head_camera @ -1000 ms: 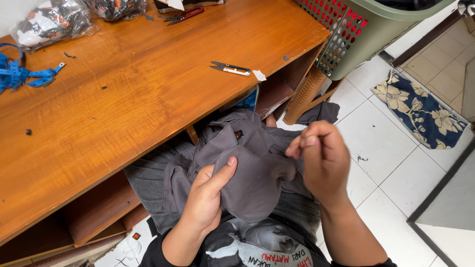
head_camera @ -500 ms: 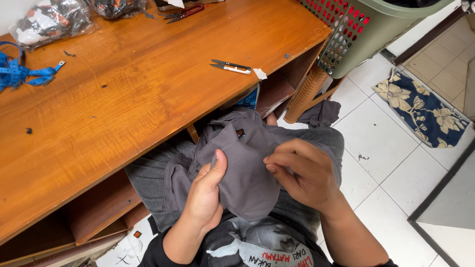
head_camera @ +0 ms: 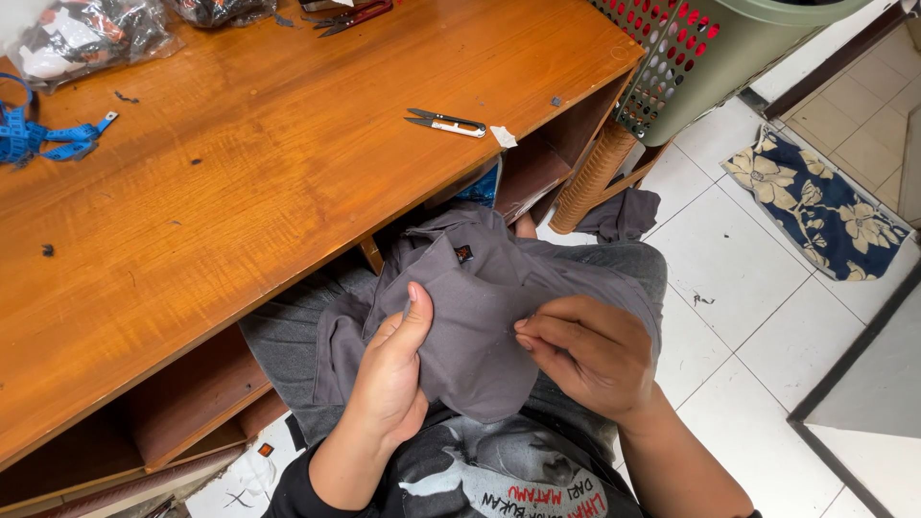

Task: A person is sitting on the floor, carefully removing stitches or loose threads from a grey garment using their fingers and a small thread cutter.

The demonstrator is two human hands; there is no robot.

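While you sit at the desk (head_camera: 240,192), your right hand (head_camera: 590,355), raised off the cloth a moment ago, has dropped back onto the grey garment (head_camera: 480,326) on your lap; your judged step is working a spot on the fabric. Right fingers are curled tight, pinching the cloth. Left hand (head_camera: 393,374) grips a fold, thumb flat on top, fingers wrapped under. Garment: soft, matte, woven, crumpled, small dark tag near its top. It lies just off the desk's near edge. Metal thread snips (head_camera: 446,121) rest near the desk's right edge; blue tape measure (head_camera: 38,139) at the left edge. Desk is glossy orange wood.
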